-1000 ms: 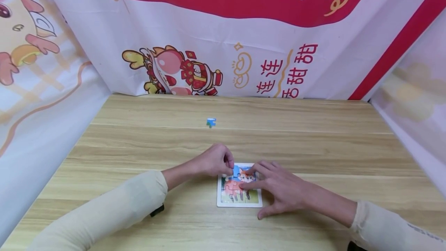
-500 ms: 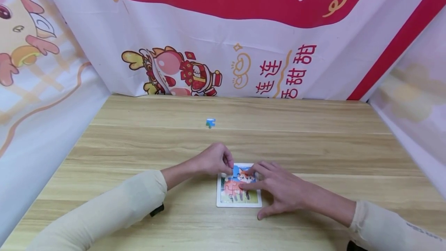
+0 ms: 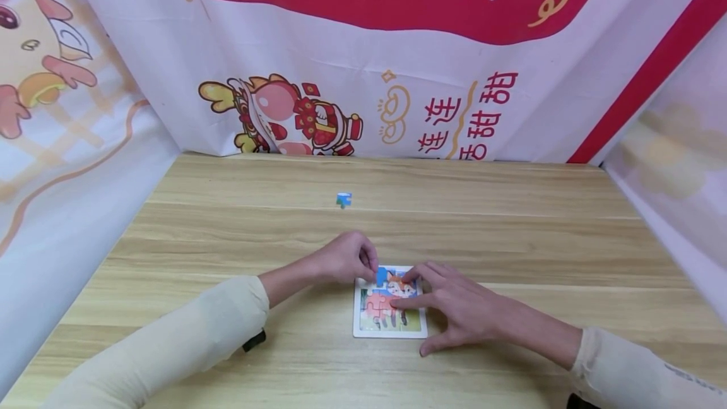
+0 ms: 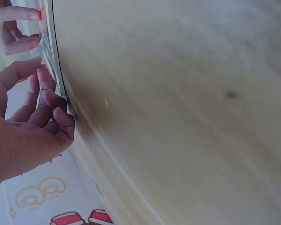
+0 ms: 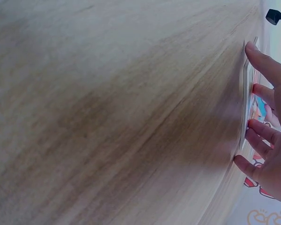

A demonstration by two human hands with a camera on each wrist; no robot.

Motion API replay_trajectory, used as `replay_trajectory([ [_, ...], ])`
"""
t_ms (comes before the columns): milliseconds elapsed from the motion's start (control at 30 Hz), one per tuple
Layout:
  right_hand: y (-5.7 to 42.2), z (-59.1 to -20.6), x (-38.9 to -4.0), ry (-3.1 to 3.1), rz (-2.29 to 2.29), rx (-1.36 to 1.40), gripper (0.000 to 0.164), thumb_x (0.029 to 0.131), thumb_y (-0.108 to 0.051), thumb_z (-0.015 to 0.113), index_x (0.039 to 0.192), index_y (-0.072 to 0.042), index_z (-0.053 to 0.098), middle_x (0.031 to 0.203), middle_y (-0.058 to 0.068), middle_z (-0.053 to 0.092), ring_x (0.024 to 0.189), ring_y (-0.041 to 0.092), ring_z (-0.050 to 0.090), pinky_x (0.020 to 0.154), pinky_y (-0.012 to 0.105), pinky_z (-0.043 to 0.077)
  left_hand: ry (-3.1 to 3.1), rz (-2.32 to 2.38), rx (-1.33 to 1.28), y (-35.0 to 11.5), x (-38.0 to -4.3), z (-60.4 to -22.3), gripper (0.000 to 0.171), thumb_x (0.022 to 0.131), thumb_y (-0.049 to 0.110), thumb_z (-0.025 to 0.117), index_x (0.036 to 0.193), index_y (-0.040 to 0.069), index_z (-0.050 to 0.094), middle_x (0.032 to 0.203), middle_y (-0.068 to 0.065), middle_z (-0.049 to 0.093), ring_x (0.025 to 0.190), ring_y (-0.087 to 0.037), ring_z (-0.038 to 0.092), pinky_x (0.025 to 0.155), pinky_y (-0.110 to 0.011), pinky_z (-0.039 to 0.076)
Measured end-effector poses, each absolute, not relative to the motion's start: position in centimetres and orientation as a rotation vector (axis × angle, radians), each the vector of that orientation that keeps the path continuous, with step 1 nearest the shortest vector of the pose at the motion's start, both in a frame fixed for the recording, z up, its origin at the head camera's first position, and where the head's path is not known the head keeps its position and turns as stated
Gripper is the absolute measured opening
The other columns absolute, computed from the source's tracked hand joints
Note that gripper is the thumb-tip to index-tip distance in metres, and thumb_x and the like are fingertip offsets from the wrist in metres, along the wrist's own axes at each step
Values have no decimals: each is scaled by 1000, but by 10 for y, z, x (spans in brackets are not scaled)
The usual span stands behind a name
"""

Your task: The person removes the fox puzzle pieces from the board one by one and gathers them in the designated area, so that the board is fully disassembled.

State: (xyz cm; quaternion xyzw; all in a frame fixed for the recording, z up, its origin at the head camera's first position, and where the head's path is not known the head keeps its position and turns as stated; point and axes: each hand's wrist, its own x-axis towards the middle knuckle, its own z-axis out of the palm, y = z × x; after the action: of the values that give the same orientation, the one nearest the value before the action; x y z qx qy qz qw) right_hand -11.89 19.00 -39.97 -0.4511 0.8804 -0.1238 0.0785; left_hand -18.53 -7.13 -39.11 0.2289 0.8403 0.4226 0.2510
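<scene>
A small jigsaw puzzle in a white-edged tray, with a fox picture, lies flat on the table. At its far left corner my left hand pinches a blue puzzle piece between thumb and forefinger. In the left wrist view the other fingers of the left hand curl beside the tray's edge. My right hand spreads over the puzzle's right side, its fingertips pressing on the picture and its thumb on the table by the near right corner. The right wrist view shows the right hand with fingers extended against the puzzle.
A loose blue and green puzzle piece lies farther back on the wooden table. A printed cloth hangs behind the table's far edge, with further cloths at the left and right sides.
My left hand has shifted slightly left and up, and the blue piece it pinches has tilted and lifted a little out of its place. My right hand stays put.
</scene>
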Motion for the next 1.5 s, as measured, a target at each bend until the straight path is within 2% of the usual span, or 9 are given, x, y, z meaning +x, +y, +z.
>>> replay_trajectory([
  [433,191,-402,-117,2648,-350,-1398,78,83,-77,67,147,-33,58,145,4,50,132,22,43,110,52,42,2308,1270,661,-82,-199,-385,7,90,-5,75,91,1,70,89,-7,68,81,-15,61,78,-27,54],
  [800,189,-401,-116,2656,-334,-1418,78,82,-75,70,147,-32,60,144,5,52,133,24,44,112,52,41,2409,1371,628,-87,-217,-387,7,90,-1,78,90,3,72,87,-5,69,80,-16,62,76,-27,53],
  [933,188,-398,-118,2642,-377,-1342,72,84,-68,74,143,-29,64,144,3,54,134,24,46,114,53,39,2423,1372,591,-89,-221,-386,9,89,1,80,92,4,72,89,-6,68,83,-18,62,78,-29,53],
  [1200,185,-395,-119,2670,-447,-1256,49,91,-52,76,131,-22,73,138,2,61,130,24,54,113,56,41,2446,1382,574,-91,-228,-383,10,88,-2,79,93,2,72,92,-8,67,86,-20,62,81,-31,54],
  [1333,183,-395,-119,2709,-506,-1208,45,89,-46,80,126,-20,75,134,1,63,126,22,57,108,53,46,2447,1398,571,-91,-231,-384,10,87,-2,80,93,1,72,91,-8,68,85,-19,61,80,-29,53],
  [1500,182,-396,-118,2785,-595,-1170,49,84,-39,87,124,-14,75,129,2,66,120,22,61,103,48,51,2446,1419,559,-90,-234,-385,10,87,-2,79,92,0,72,91,-9,68,84,-19,61,79,-28,52],
])
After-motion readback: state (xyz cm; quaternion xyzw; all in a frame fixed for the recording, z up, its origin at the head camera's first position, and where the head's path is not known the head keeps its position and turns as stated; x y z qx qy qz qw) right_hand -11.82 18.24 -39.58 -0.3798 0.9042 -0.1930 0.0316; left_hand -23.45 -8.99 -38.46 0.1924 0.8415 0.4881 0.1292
